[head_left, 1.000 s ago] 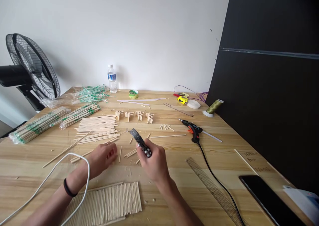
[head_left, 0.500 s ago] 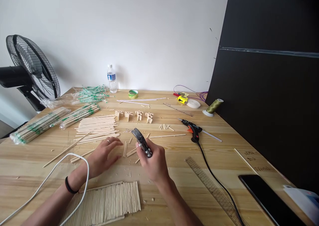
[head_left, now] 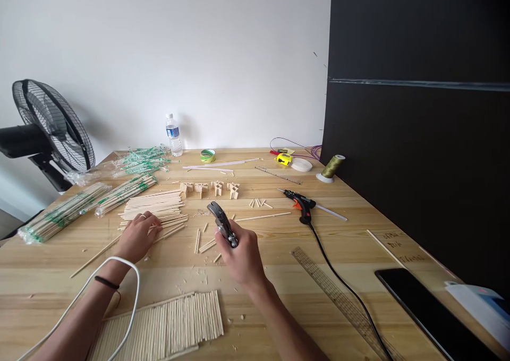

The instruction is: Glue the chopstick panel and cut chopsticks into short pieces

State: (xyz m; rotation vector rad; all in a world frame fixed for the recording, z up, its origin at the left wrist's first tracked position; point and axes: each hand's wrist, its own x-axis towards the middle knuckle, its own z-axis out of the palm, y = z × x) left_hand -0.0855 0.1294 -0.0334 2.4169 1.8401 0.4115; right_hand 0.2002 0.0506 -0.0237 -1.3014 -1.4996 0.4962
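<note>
Gripping cutting pliers [head_left: 223,224] above tabletop [head_left: 274,308] in right hand [head_left: 244,255], fingers wrapped round handles, head angled forward, likely for control. At left hand [head_left: 139,234], half-curled fingers over near edge of loose wooden sticks [head_left: 153,204]; cannot tell whether pinching any. Laid roughly parallel, probably for easy picking. Counted: four small stick blocks [head_left: 233,191] in row, two wrapped bundles [head_left: 125,194], one stick panel [head_left: 179,321], one glue gun [head_left: 305,207].

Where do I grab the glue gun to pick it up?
Probably by its handle, coming from the near right. The glue gun lies on its side, handle toward the camera, with the orange trigger on the handle's left and the nozzle pointing left, away from that grip. Avoid the nozzle; it might be hot.
</note>
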